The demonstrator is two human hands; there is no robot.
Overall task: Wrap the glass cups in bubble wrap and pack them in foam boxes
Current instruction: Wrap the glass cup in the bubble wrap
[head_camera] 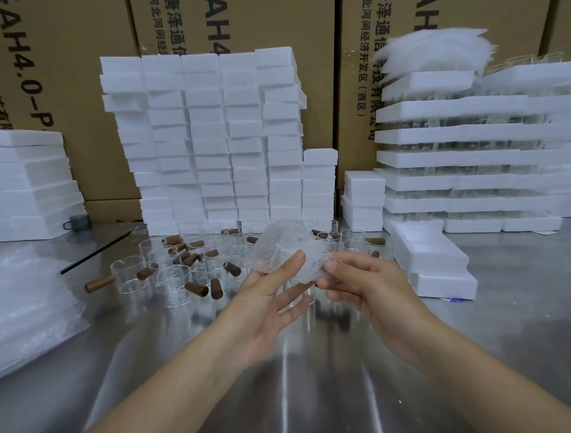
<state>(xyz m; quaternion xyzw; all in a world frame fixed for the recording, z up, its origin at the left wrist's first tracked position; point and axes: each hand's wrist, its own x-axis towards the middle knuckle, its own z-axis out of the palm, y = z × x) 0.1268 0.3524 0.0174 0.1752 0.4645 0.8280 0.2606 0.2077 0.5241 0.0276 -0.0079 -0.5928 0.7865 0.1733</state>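
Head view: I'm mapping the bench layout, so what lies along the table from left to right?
Pile of bubble wrap sheets → grey mug → loose glass cups with wooden handles → wrapped bundle held by both hands → open foam boxes.

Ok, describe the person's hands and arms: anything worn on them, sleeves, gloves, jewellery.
Both the left hand and the right hand are bare: no gloves, rings, watch or bracelets show. The forearms are uncovered down to the frame's edge, with no sleeves in sight. Fingernails look short and unpainted.
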